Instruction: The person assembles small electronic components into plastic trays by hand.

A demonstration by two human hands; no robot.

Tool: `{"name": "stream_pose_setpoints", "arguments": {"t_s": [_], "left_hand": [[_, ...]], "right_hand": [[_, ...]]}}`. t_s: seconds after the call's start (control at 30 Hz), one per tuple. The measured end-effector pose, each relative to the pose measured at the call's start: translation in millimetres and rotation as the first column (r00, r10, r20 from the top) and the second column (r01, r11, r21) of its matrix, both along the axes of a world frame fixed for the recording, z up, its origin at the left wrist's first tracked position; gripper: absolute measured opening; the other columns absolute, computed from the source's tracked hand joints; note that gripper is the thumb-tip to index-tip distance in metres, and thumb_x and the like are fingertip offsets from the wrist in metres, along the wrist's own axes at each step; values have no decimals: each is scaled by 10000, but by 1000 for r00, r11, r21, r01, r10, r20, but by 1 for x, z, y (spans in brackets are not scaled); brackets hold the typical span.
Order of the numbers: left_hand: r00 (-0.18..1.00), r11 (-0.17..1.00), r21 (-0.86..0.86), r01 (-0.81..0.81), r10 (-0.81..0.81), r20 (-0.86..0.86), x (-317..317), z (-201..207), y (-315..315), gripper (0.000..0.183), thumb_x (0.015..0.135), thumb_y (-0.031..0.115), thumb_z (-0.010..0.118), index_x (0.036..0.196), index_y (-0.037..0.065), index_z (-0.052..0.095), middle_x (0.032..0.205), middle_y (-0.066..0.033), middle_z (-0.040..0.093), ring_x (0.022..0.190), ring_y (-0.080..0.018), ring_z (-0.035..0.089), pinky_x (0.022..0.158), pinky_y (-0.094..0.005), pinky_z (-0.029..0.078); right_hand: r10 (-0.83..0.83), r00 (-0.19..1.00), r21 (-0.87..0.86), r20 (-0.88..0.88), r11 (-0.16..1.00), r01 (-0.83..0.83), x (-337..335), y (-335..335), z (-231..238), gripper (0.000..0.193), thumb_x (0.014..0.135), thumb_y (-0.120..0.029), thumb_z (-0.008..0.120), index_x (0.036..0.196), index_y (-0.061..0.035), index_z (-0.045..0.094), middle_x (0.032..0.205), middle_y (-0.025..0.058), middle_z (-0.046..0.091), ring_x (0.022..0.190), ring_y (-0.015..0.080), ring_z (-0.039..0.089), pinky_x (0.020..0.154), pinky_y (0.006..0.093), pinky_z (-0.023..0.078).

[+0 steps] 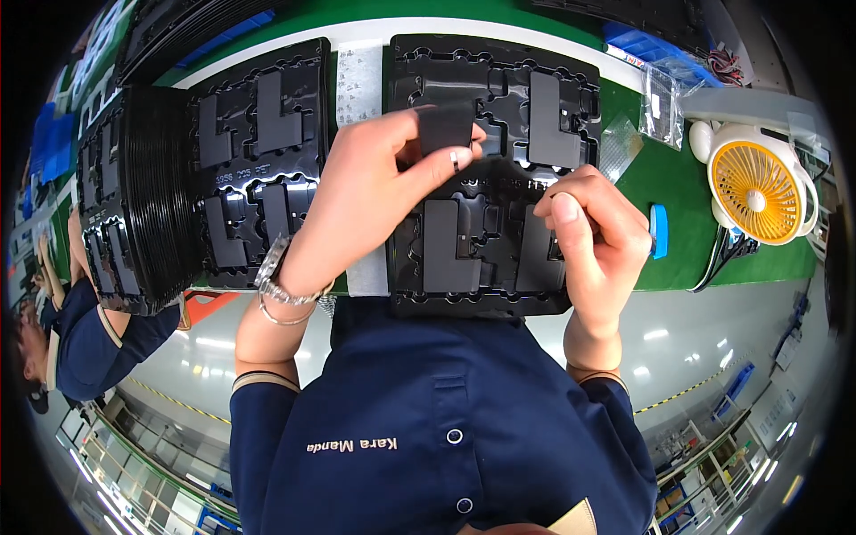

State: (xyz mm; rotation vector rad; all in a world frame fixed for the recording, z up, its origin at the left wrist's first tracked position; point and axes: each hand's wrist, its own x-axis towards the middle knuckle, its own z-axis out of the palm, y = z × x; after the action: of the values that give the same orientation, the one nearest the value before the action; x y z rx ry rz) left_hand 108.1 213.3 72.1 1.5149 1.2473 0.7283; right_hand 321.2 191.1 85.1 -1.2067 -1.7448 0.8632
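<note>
My left hand is closed on a thin, flat black plate, pinched between thumb and fingers above a black moulded tray. Over the tray's right side, my right hand has its thumb and curled fingers drawn together; whether anything tiny sits between them cannot be made out. Matte black L-shaped plates rest in the tray's pockets: one at the upper right, one at the lower left, and one at the lower right, partly covered by my right hand.
Left of a white strip lies another black tray with L-shaped plates, beside a tall tray stack. At right are a yellow-and-white fan, a blue roll and clear plastic bags. A co-worker is at far left.
</note>
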Motion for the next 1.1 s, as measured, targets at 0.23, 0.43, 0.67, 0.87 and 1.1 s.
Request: {"name": "stream_pose_setpoints", "arguments": {"t_s": [0.23,0.43,0.67,0.87,1.1], "left_hand": [[879,937,-336,101,74,472,-3,14,-24,189,897,96,663,1043,-23,649,932,-75,685,898,-121,647,794,-248,510],[874,925,-364,113,82,479,-4,15,-29,163,896,96,658,1014,-14,633,889,-57,671,847,-104,634,752,-239,508],[900,916,-379,128,54,432,-4,19,-29,164,883,69,655,1020,-18,630,870,-49,669,825,-86,628,734,-231,511],[915,931,-343,129,21,403,-4,17,-31,154,888,44,638,1023,-29,625,878,-49,667,827,-86,629,745,-236,517],[923,948,-295,122,0,385,-3,13,-32,148,893,31,637,1027,-30,624,890,-48,670,839,-85,633,760,-240,520]], "right_hand": [[106,994,-133,-7,985,-106,-9,-4,10,48,843,-20,636,819,18,655,652,57,542,534,143,475,487,286,359],[166,986,-244,-32,955,-169,-14,-5,12,51,846,-35,645,824,9,661,643,62,540,532,152,491,486,298,374],[197,980,-212,22,959,-188,-15,-6,12,49,841,-35,650,811,4,653,641,67,551,506,156,500,463,295,372],[200,978,-192,62,964,-185,-15,-5,12,50,836,-38,655,809,4,652,637,69,549,505,160,500,463,296,370],[188,980,-200,70,965,-170,-15,-5,9,51,826,-37,662,808,9,653,638,69,548,502,156,485,464,295,362]]}}
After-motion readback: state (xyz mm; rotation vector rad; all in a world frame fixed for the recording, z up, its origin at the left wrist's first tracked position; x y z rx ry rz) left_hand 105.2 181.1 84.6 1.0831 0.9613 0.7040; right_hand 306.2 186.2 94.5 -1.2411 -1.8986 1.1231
